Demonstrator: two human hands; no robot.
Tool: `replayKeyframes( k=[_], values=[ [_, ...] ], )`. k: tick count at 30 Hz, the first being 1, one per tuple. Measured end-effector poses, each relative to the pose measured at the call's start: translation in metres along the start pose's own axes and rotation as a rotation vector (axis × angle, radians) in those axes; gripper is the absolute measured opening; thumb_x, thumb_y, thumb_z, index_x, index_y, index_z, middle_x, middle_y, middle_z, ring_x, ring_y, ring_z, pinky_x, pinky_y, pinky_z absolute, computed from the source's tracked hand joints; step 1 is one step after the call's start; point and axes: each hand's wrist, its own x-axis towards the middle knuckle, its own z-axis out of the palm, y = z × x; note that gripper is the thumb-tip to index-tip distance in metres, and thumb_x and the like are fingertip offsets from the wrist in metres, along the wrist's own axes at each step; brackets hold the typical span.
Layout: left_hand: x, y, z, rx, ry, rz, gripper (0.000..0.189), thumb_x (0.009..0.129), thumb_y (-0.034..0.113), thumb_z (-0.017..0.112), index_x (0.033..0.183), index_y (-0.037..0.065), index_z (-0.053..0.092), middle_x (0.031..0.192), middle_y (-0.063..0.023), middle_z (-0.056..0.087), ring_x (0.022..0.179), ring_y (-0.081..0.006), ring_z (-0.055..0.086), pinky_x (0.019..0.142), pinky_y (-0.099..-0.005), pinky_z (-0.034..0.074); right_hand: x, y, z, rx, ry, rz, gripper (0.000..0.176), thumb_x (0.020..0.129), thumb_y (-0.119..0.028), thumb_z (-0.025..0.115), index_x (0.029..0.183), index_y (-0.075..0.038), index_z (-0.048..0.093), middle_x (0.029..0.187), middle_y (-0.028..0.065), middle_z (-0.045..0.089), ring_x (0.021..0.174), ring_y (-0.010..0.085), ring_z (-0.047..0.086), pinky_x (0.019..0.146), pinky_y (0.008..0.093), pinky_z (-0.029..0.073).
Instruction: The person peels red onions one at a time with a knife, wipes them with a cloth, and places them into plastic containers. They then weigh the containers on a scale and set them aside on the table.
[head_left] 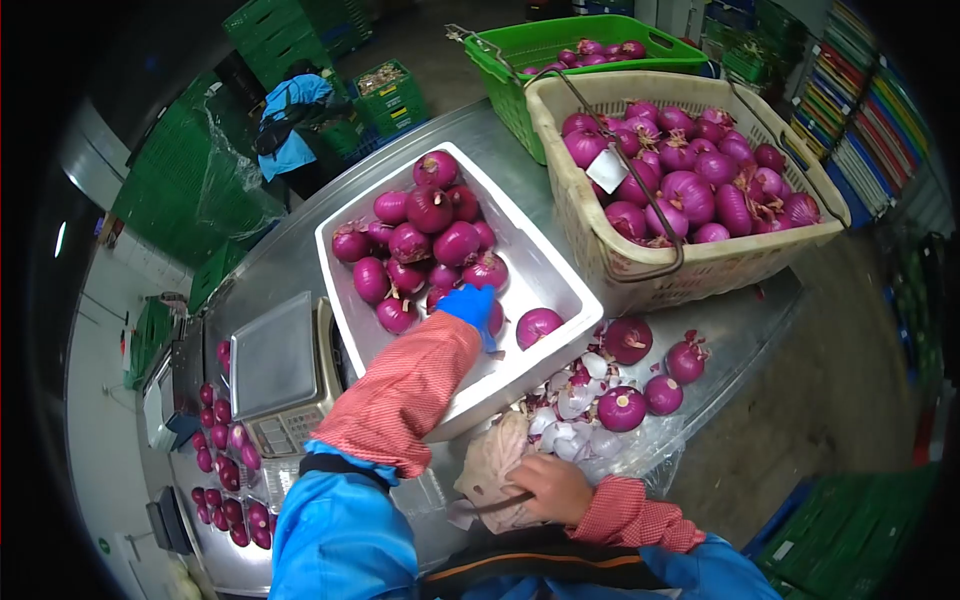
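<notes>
My left hand (470, 306), in a blue glove, reaches into the white foam box (375, 197) with its fingers curled round a red onion (496, 318). Several more red onions (409, 243) are heaped at the far end of that box, and a single onion (539, 327) lies near its right corner. Bare and closed, my right hand (556, 488) rests on a crumpled beige cloth (494, 462). A thin greyish strip, apparently a knife blade (462, 514), sticks out to the left of it; the handle is mostly hidden by my fingers.
Onion skins (575, 415) and several loose onions (622, 408) lie beside the box. A cream basket (640, 290) full of onions and a green basket (515, 110) stand behind. At left are a weighing scale (275, 360) and packed onions (228, 470). Green crates (175, 190) are stacked beyond.
</notes>
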Motion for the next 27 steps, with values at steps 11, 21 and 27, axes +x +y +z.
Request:
replayKeyframes(
  k=[11,21,27],
  values=[
    [-0.165,-0.010,-0.025,-1.894,-0.066,0.570,0.098,0.067,0.024,0.085,0.148,0.009,0.032,0.139,-0.0119,0.047,0.129,-0.0276,0.049,0.111,-0.0426,0.038,0.049,-0.025,-0.089,-0.051,0.355,0.161,0.024,0.083,-0.007,0.065,0.107,-0.003,0.066,0.090,0.0142,0.066,0.076,0.0311,0.066,0.065,0.0366,0.052],
    [-0.245,0.022,0.036,-2.044,-0.076,0.436,0.101,0.065,0.035,0.083,0.145,0.003,0.031,0.137,-0.0137,0.048,0.128,-0.0263,0.049,0.110,-0.0397,0.039,0.067,-0.058,-0.075,-0.405,0.248,-0.120,0.045,0.072,-0.003,0.067,0.116,-0.002,0.061,0.077,0.0079,0.054,0.067,0.0228,0.061,0.059,0.0352,0.051],
    [-0.251,0.021,0.047,-1.908,0.091,0.518,0.100,0.066,0.029,0.083,0.146,0.003,0.030,0.138,-0.0147,0.046,0.128,-0.0267,0.048,0.109,-0.0381,0.039,0.041,-0.030,-0.065,-0.357,0.252,0.011,0.045,0.073,-0.005,0.067,0.118,-0.002,0.060,0.087,0.0112,0.063,0.070,0.0279,0.065,0.060,0.0363,0.052]
  ],
)
